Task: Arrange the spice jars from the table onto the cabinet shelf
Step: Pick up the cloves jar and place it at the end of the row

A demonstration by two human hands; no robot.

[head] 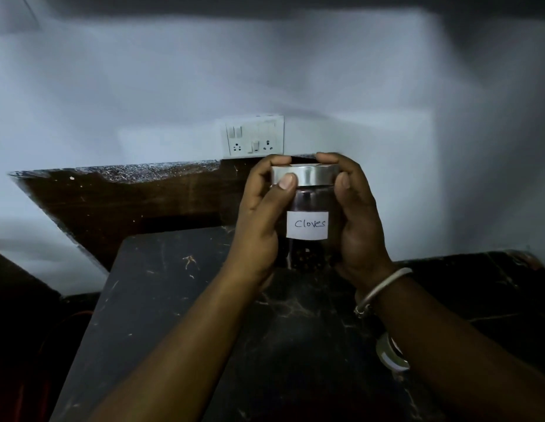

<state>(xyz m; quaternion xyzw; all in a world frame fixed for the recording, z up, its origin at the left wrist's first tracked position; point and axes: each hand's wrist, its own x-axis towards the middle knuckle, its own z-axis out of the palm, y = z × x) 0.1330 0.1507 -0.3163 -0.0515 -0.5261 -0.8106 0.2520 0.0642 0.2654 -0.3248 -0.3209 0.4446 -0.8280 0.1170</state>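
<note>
Dimly, at the far left, I see a dark wooden board (118,202) leaning along the pale wall (143,86), and below it the black, veined counter (161,300). A white switch plate (254,135) sits on the wall just above the board's right end. Moving right, the left hand (260,220) is clamped on the spice jar (307,217): its thumb presses the front of the metal lid (306,175), its fingertips curl over the lid's top, and its palm lies against the jar's left side. The jar is upright between both hands, held up in front of the wall above the counter; I cannot tell whether its base touches anything. Its white label (307,225) reads "Cloves" and faces me, with dark contents showing under it. On the jar's right side the right hand (356,220) is closed around it the same way, thumb on the lid's edge, fingers over the top. Two metal bangles (382,290) ring that wrist.
</note>
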